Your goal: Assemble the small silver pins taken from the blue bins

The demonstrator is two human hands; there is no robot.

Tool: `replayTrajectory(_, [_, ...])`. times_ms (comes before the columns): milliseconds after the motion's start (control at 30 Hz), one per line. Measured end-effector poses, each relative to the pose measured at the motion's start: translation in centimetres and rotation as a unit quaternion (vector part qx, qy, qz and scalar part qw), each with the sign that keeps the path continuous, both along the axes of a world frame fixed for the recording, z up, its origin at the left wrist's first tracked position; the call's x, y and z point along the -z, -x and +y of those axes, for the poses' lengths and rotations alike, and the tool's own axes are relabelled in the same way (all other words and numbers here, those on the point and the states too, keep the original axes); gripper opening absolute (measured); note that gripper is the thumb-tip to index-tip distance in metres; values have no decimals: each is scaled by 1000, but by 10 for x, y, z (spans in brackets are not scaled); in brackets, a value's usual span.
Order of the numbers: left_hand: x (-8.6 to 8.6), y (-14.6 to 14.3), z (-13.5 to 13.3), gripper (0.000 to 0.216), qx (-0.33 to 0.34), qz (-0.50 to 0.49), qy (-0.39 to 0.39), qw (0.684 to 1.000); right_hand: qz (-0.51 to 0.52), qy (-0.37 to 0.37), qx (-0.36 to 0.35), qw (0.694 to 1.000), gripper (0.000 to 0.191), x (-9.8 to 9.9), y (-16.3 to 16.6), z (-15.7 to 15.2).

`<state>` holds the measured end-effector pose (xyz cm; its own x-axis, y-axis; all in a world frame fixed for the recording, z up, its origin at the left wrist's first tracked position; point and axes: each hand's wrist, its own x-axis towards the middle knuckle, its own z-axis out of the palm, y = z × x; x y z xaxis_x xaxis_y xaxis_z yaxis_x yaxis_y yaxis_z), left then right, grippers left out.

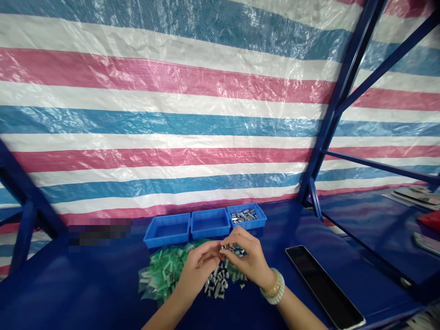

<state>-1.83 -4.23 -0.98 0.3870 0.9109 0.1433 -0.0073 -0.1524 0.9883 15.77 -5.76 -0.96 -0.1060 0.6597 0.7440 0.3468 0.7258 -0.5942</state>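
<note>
My right hand [250,257], with a bracelet of pale beads at the wrist, pinches a small metal fastener [224,247] between thumb and fingertips. Its round end shows; the rest is hidden. My left hand [201,265] is closed right beside it, fingertips meeting those of my right hand, and what they grip is covered. Below the hands lies a pile of loose metal screws [217,283]. Left of that, a heap of small clear-green plastic bags [165,270] spreads under and beside my left hand.
Three blue trays stand in a row behind the hands: a left tray [147,238], a middle tray [210,233] and a right tray [256,223] holding metal pieces [244,215]. A dark-screened tablet [325,286] lies at right. Blue metal posts [325,123] frame the striped sheet [172,123].
</note>
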Motion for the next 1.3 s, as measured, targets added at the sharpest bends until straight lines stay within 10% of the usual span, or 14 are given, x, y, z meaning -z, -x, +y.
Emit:
replayTrajectory(267, [-9,2,-11,26,-74,-17,-75,994,86,83,18,993,8,9,0,9])
replayTrajectory(467, [-8,3,-16,32,-54,30,-220,974,222,199,-156,942,20,16,9,12])
replayTrajectory(867, [-4,12,5,20,-157,-10,-167,973,15,94,217,971,26,25,-61,66])
replayTrajectory(1300, [-1,6,6,19,-164,4,-143,976,-305,209,145,918,11,35,-10,34])
